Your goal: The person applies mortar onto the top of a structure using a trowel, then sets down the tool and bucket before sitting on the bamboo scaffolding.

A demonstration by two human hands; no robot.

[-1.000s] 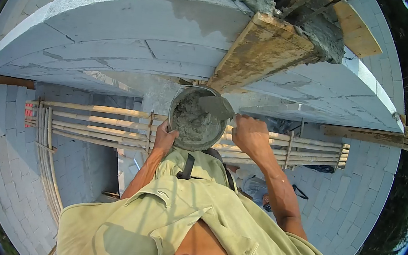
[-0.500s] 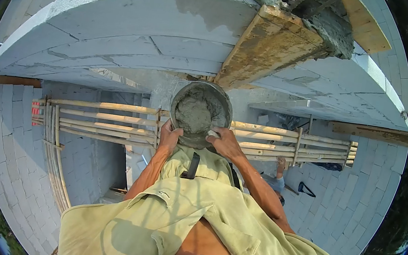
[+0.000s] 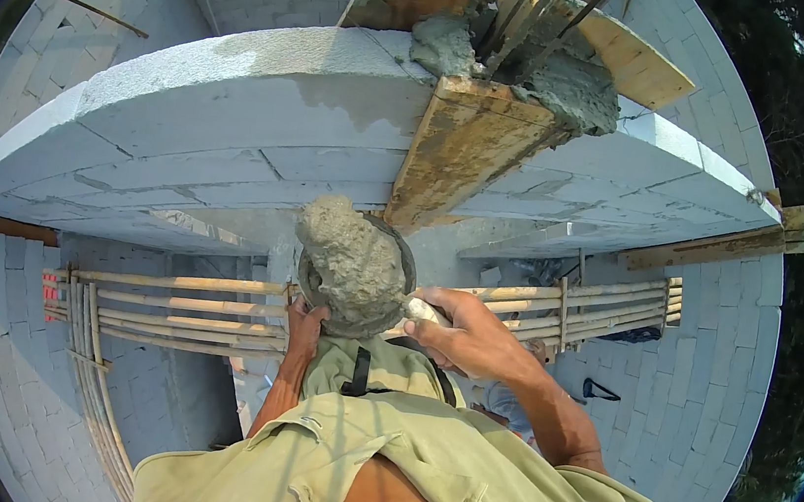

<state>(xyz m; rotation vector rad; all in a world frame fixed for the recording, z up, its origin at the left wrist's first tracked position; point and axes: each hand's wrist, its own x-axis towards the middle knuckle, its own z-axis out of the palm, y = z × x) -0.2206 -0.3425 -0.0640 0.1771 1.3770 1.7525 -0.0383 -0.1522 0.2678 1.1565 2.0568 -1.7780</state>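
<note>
Left hand (image 3: 306,327): grip closed on the near-left side of the bucket (image 3: 408,257), forearm angled forward. Right hand (image 3: 462,335): bent at the wrist, grip closed around a pale, mortar-smeared tool handle (image 3: 423,310) at the bucket's right side. Grey mortar (image 3: 343,249), wet, coarse and lumpy, heaped above the round, dark bucket; tool blade hidden. Rough, stained timber board (image 3: 469,140) beyond, against pale block wall (image 3: 260,101).
</note>
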